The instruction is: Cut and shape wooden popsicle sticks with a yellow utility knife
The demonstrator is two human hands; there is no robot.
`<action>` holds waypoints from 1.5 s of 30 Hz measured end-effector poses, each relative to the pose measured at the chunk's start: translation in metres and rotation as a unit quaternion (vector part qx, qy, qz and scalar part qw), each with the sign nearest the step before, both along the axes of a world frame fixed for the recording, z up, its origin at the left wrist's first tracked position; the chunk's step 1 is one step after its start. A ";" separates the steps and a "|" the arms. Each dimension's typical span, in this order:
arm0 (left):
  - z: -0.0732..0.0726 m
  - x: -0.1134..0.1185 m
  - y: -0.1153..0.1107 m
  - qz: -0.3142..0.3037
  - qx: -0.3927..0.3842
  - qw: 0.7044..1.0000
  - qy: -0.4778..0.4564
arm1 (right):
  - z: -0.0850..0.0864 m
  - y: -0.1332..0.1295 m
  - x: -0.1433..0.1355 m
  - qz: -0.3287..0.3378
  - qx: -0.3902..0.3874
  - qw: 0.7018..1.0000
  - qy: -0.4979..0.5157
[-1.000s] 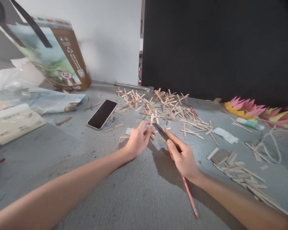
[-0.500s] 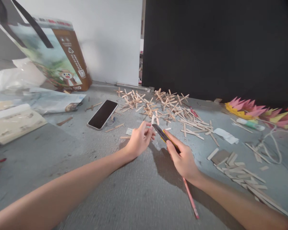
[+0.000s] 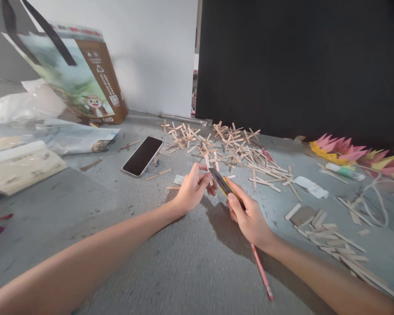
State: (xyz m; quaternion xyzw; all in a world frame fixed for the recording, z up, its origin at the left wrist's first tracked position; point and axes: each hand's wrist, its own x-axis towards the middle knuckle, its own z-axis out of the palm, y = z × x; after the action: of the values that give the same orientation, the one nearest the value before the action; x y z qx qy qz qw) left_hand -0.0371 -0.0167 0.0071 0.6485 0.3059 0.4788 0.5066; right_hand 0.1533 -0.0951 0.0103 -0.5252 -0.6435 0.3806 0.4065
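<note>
My left hand (image 3: 195, 187) pinches a short pale wooden stick (image 3: 207, 162) upright between thumb and fingers, just above the grey table (image 3: 144, 267). In my right hand (image 3: 248, 217) is a black and yellow utility knife (image 3: 228, 187), its tip meeting the stick at my left fingertips. Whether the blade has cut into the wood is too small to tell. Under my right wrist lies a pink pencil (image 3: 262, 273), its upper end hidden. Beyond my hands spreads a pile of crossed wooden sticks (image 3: 228, 140).
A phone (image 3: 142, 156) lies left of my hands. Further left stand a printed bag (image 3: 85, 83) and plastic packaging (image 3: 22, 168). More loose sticks (image 3: 335, 245) lie at the right, near a white cable (image 3: 376, 197), a glue tube (image 3: 344, 171) and folded paper petals (image 3: 341, 148).
The stick in my left hand has tilted slightly, and the fingers have shifted a little around it. The knife stays against it. The whole view has moved slightly.
</note>
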 end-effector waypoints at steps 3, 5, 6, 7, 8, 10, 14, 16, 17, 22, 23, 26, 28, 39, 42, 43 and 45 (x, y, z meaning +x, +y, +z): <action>-0.002 0.000 0.001 -0.005 -0.006 1.000 -0.012 | 0.000 0.001 0.000 0.027 -0.043 0.997 0.064; -0.004 0.000 0.003 -0.008 -0.007 1.000 -0.026 | 0.000 0.001 0.000 0.049 -0.052 0.995 0.069; -0.005 -0.001 0.004 -0.009 -0.007 0.999 -0.032 | 0.000 0.001 0.000 0.061 -0.054 0.995 0.064; -0.007 -0.001 0.004 -0.009 -0.007 0.999 -0.038 | -0.001 0.001 0.000 0.072 -0.055 0.994 0.057; -0.008 -0.001 0.005 -0.009 -0.006 0.999 -0.043 | -0.001 0.001 0.000 0.083 -0.055 0.994 0.049; -0.009 -0.001 0.005 -0.010 -0.005 0.999 -0.050 | -0.003 0.001 0.001 0.096 -0.050 0.993 0.037; -0.008 -0.001 0.005 -0.015 -0.014 0.998 -0.066 | -0.005 0.002 0.002 0.114 -0.043 0.992 0.028; -0.007 0.000 0.004 -0.022 -0.022 0.996 -0.079 | -0.005 0.002 0.002 0.119 -0.041 0.992 0.021; -0.006 0.000 0.004 -0.026 -0.027 0.996 -0.087 | -0.004 0.002 0.002 0.120 -0.041 0.992 0.017; -0.004 0.000 0.003 -0.040 -0.045 0.992 -0.111 | -0.002 0.003 0.000 0.121 -0.040 0.992 0.009; -0.004 0.000 0.003 -0.041 -0.044 0.992 -0.110 | -0.002 0.003 0.000 0.119 -0.040 0.992 0.009; -0.005 0.000 0.004 -0.039 -0.038 0.993 -0.100 | -0.003 0.003 0.000 0.114 -0.044 0.992 0.021; -0.006 0.000 0.005 -0.036 -0.033 0.994 -0.093 | -0.004 0.003 0.001 0.119 -0.049 0.991 0.042; -0.003 0.000 0.001 -0.035 -0.031 0.999 -0.024 | 0.001 0.009 0.004 0.127 -0.080 0.971 0.183; -0.002 0.000 0.001 -0.019 -0.038 0.999 -0.025 | 0.002 0.009 0.005 0.084 -0.054 0.978 0.184; -0.002 0.000 0.001 -0.015 -0.044 0.999 -0.026 | 0.002 0.009 0.007 0.068 -0.034 0.983 0.168; -0.003 0.001 0.002 -0.002 -0.056 0.998 -0.031 | 0.000 0.010 0.010 0.038 0.015 0.992 0.117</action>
State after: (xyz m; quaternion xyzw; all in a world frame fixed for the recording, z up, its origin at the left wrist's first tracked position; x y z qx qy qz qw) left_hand -0.0364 -0.0144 0.0042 0.6047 0.3145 0.4798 0.5525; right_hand 0.1634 -0.0848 0.0100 -0.4461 -0.6170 0.4444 0.4720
